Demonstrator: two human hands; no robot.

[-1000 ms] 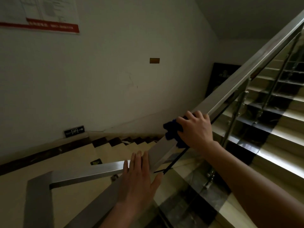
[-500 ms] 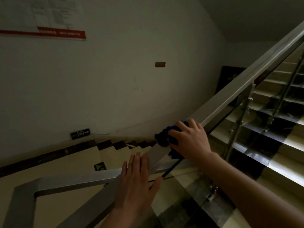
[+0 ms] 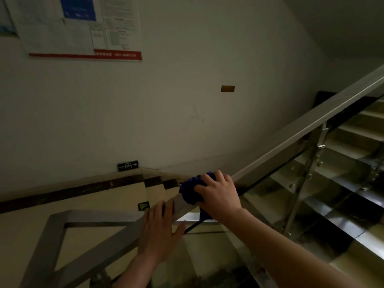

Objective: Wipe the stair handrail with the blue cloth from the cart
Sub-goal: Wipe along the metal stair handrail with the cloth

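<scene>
A flat steel handrail (image 3: 301, 129) slopes from the upper right down to the lower left. The blue cloth (image 3: 190, 191) is bunched on top of the rail, and my right hand (image 3: 220, 194) grips it, fingers curled over the cloth and the rail. Part of the cloth hangs below the rail under my wrist. Just below it, my left hand (image 3: 160, 229) rests flat on the rail with straight fingers, a short gap from the cloth.
Glass panels and steel posts (image 3: 307, 175) stand under the rail, with stairs (image 3: 342, 183) rising at the right. A lower rail section (image 3: 52, 231) bends at the left above the descending stairs. The wall carries a notice board (image 3: 83, 28) and an exit sign (image 3: 127, 165).
My right hand has slid the cloth down the rail toward my left hand, closing the gap. The left hand stays flat on the rail. The view has tilted upward.
</scene>
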